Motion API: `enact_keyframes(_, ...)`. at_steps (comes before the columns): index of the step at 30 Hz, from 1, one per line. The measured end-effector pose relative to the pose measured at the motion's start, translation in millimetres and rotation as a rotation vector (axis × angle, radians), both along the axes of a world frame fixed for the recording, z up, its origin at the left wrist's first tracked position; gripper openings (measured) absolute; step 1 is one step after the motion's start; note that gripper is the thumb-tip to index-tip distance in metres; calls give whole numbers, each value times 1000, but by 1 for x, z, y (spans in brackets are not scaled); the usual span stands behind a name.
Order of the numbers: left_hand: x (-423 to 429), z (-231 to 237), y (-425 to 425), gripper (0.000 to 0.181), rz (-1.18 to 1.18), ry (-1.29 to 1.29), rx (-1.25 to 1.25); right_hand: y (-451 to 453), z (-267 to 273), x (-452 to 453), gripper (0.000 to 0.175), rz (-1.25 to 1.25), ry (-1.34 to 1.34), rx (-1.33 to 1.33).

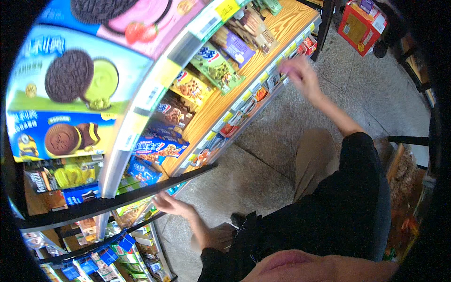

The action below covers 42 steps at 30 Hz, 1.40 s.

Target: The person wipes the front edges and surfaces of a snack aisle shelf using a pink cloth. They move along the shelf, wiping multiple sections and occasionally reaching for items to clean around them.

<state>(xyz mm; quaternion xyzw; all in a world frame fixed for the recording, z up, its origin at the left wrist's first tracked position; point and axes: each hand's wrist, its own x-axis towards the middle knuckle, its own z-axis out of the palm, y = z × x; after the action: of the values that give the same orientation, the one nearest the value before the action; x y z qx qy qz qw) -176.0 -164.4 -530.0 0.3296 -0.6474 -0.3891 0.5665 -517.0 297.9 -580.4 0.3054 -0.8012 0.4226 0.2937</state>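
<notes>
My left hand is low in the view, beside the black shelf upright, with nothing seen in it; its fingers are partly curled and blurred. Farther up and right, my right hand hangs near the price-tag strip of a wooden shelf, its fingers bent and blurred. Whether it holds anything I cannot tell. Packs lie on that shelf: a green cookie bag, a yellow cookie bag, a brown bag, a blue bag and a purple biscuit pack.
Large sandwich-cookie boxes fill the upper shelf at left. Hanging snack packs and blue tags are at the lower left. A red carton stands on the grey tiled floor at upper right. Another rack with goods is at right.
</notes>
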Motion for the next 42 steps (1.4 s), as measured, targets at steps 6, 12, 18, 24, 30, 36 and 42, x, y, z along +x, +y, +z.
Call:
enact_keyframes(6, -61, -6, 196, 64, -671, -132, 757, -90, 36, 113, 34, 549, -248, -28)
enact_keyframes(12, -168, 24, 252, 61, -917, -194, 1139, -88, 61, 115, 46, 670, -229, -99)
enact_keyframes(18, -190, 25, 215, 40, -994, -388, 810, -1, 73, -44, 39, 106, -185, -314)
enact_keyframes(24, -78, -4, 180, 40, -701, -824, 498, 19, 69, -251, 93, -405, -198, -157)
enact_keyframes(30, -1, -25, 168, 32, -533, -826, 724, -3, 67, -302, 108, -165, -313, -294)
enact_keyframes(36, 25, -48, 178, 33, -517, -856, 813, -2, 60, -329, 111, -148, -514, -478)
enact_keyframes(42, 40, -74, 175, 33, -470, -902, 837, -33, 69, -333, 113, -474, -346, -204)
